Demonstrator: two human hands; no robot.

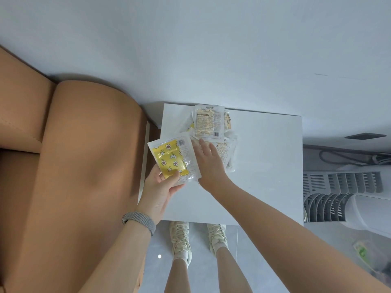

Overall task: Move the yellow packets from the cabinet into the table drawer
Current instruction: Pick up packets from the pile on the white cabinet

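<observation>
A yellow packet printed with stars and flowers is held at its near edge by my left hand, thumb on top, at the left edge of a white tabletop. My right hand lies flat with straight fingers on a loose pile of packets at the back of the top. The top packet of the pile shows its pale printed back. No drawer or cabinet opening shows.
A tan leather sofa fills the left side, close against the white table. A white slatted fan or heater stands to the right with a cable behind it. My feet in pale sneakers stand on the grey floor below the table edge.
</observation>
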